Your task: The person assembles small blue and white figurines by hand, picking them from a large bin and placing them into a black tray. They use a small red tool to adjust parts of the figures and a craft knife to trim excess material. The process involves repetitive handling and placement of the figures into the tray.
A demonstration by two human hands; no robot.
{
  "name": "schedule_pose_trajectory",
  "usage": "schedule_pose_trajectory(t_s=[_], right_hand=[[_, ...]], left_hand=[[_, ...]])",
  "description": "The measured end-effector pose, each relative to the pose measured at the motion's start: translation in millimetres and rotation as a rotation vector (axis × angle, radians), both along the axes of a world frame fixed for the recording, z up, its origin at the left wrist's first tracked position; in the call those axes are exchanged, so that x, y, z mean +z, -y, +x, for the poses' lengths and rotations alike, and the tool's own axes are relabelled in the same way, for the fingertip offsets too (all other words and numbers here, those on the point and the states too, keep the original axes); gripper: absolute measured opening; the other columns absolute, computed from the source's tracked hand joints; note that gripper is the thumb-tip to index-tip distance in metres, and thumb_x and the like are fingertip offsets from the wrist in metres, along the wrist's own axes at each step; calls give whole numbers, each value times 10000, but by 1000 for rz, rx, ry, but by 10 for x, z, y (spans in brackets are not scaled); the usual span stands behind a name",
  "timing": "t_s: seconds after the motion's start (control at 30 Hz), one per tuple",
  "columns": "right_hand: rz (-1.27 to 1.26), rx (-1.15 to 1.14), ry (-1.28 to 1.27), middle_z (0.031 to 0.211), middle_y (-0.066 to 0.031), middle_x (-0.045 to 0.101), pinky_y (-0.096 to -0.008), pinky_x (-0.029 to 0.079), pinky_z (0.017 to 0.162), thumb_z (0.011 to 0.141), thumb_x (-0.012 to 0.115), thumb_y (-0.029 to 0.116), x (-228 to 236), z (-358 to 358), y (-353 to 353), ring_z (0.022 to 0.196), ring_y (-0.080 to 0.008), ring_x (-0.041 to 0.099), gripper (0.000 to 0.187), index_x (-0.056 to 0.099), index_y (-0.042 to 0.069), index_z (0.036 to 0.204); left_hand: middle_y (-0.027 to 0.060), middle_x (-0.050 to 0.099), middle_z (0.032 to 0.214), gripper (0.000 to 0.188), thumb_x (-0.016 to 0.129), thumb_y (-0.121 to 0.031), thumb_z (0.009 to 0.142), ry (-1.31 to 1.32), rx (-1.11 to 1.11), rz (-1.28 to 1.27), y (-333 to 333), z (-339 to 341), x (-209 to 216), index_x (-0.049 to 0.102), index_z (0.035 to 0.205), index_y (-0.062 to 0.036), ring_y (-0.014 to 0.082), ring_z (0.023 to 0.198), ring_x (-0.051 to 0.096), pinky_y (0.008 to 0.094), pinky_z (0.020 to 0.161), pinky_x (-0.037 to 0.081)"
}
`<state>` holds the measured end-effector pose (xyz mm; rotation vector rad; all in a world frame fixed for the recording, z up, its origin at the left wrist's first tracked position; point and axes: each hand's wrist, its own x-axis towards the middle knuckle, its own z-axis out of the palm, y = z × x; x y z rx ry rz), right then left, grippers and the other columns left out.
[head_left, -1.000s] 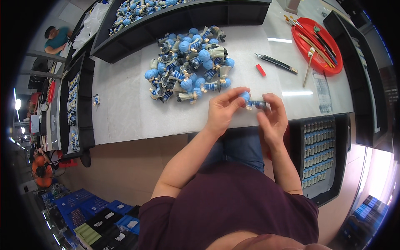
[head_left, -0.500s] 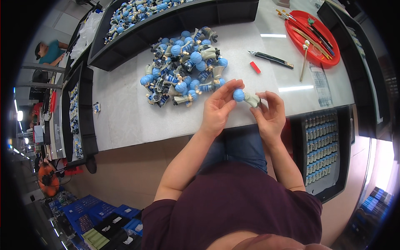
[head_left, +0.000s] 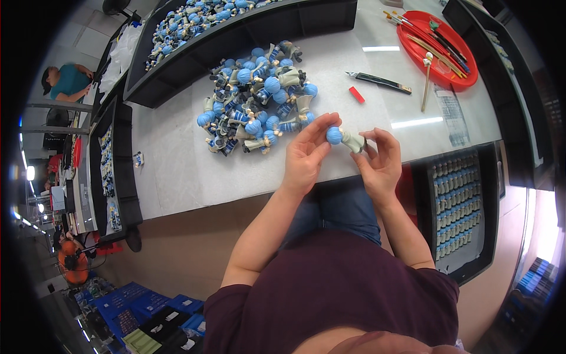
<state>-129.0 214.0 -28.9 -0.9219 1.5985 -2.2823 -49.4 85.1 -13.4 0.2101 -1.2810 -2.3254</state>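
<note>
Between my two hands, just above the table's near edge, is a small figurine [head_left: 352,141] with a ribbed light-blue head and a pale grey-green body. My left hand [head_left: 305,158] pinches it at the blue head. The fingers and thumb of my right hand [head_left: 379,163] close round its lower, dark end. It lies nearly level, head to the left. A loose pile of similar figurines [head_left: 254,100], some showing blue-striped fronts, is spread on the table [head_left: 171,171] beyond my left hand.
A black bin [head_left: 306,23] of figurines stands behind the pile. Right of it lie a craft knife [head_left: 380,81], a red piece [head_left: 356,94] and a red tray [head_left: 413,44] of brushes. A black tray [head_left: 425,236] of lined-up figurines sits low right; another black tray [head_left: 125,194] is left.
The figurine has turned slightly in my fingers, its dark lower end now showing more. Both hands keep their grip, and the whole view has shifted a little.
</note>
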Motion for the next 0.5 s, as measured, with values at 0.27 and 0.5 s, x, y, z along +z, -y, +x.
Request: schedule_pose_trajectory(t_s=[0.27,0.5], right_hand=[[-2,-34,-16,1074,-96,454,-332,479,904,700,585,-201,-15,26,-5,1007,-168,512,590,391,9,1215],[-6,-49,-54,1077,-93,444,-329,488,892,677,577,-215,-56,19,-5,993,-166,517,591,410,11,1197]], left_hand=[[166,427,1350,481,496,121,795,48,-37,-58,2,16,13,468,1266,26,258,1277,385,365,1049,321],[154,459,1312,449,545,98,797,39,-5,-103,-6,8,-15,507,1236,10,252,1247,409,364,1039,325]])
